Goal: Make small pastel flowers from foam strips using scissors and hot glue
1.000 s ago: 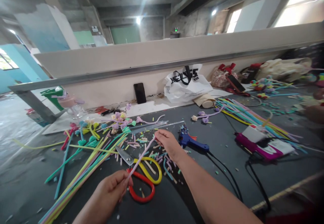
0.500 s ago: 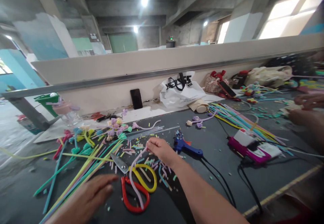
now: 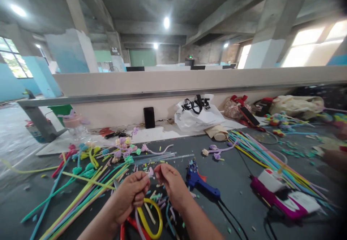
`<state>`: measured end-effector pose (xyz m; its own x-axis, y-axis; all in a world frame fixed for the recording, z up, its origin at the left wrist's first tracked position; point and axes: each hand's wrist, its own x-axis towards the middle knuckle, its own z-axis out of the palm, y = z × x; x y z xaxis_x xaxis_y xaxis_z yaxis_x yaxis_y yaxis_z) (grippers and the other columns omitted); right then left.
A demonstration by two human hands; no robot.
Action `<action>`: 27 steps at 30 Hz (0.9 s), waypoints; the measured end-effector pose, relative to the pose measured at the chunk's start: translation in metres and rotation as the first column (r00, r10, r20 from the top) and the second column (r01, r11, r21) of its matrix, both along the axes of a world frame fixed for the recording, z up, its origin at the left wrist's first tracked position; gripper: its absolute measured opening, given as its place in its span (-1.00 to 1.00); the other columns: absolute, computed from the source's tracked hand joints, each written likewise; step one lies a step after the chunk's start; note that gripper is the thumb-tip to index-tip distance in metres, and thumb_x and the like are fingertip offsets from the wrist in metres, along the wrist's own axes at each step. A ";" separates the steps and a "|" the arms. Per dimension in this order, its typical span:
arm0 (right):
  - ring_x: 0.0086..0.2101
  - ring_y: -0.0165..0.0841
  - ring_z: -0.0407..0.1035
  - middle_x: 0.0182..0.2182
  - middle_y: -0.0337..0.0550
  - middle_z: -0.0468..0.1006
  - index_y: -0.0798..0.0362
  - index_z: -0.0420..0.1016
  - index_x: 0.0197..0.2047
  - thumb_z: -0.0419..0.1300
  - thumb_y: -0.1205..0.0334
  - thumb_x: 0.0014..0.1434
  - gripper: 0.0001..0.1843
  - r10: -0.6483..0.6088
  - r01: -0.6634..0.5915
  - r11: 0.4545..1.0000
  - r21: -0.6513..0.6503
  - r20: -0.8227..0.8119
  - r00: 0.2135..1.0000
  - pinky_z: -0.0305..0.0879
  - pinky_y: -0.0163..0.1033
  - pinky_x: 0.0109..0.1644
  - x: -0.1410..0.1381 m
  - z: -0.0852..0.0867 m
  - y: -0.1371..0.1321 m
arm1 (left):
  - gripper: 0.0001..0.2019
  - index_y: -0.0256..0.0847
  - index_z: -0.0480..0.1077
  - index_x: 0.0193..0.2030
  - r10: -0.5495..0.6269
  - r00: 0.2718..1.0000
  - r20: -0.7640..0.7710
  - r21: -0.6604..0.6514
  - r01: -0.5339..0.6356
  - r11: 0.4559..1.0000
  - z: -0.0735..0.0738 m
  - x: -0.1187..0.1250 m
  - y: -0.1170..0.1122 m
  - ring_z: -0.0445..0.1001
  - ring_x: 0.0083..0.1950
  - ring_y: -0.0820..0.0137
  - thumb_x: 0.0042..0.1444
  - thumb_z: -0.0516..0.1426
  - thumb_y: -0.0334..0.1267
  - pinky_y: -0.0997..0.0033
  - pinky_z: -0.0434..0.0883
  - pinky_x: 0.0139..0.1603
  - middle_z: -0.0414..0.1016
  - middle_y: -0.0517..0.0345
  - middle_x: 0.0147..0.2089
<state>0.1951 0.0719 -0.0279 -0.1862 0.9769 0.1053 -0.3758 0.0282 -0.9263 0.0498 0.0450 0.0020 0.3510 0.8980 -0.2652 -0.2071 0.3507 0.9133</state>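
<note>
My left hand (image 3: pixel 132 191) is closed in a pinch on a lilac pipe cleaner (image 3: pixel 138 221), whose tail hangs below the fist. A pinkish-lilac curled tip (image 3: pixel 150 171) shows above the pinch, between my two hands. Close on its right, my right hand (image 3: pixel 170 184) has its fingers curled together; what they hold, if anything, is hidden. Beneath both hands lie scissors with one yellow handle (image 3: pixel 159 220) and one red, partly covered by the left hand. Short cut pieces of pipe cleaner are scattered around them.
A blue glue gun (image 3: pixel 203 186) lies right of my hands, its cord trailing forward. Long pipe cleaners (image 3: pixel 81 200) and finished fuzzy flowers (image 3: pixel 123 148) lie at left. Further right are a magenta power strip (image 3: pixel 273 196) and another bundle (image 3: pixel 260 149). A co-worker's blurred hand (image 3: pixel 334 160) is at far right.
The view has tilted up. My left hand has come up from open beside the scissors and closed on the lilac pipe cleaner that my right hand was pinching. Both hands are now close together.
</note>
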 end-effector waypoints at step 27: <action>-0.58 -0.54 0.26 -0.61 -0.31 0.40 0.15 0.46 -0.51 0.41 0.24 -0.26 -0.74 0.197 -0.256 0.950 -0.178 -0.296 0.935 0.11 -0.41 -0.45 -0.011 -0.005 -0.008 | -0.64 -0.25 0.16 -0.54 0.109 0.994 0.010 -0.020 -0.109 0.994 -0.016 0.006 -0.015 -0.13 -0.77 0.76 -0.13 0.20 -0.02 0.61 -0.27 -0.71 0.16 0.40 -0.70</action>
<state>0.1843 0.0636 -0.0330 -0.3986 0.9169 -0.0196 -0.5868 -0.2714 -0.7629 0.0562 0.0297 -0.0145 0.2542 0.9258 -0.2798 -0.2548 0.3431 0.9041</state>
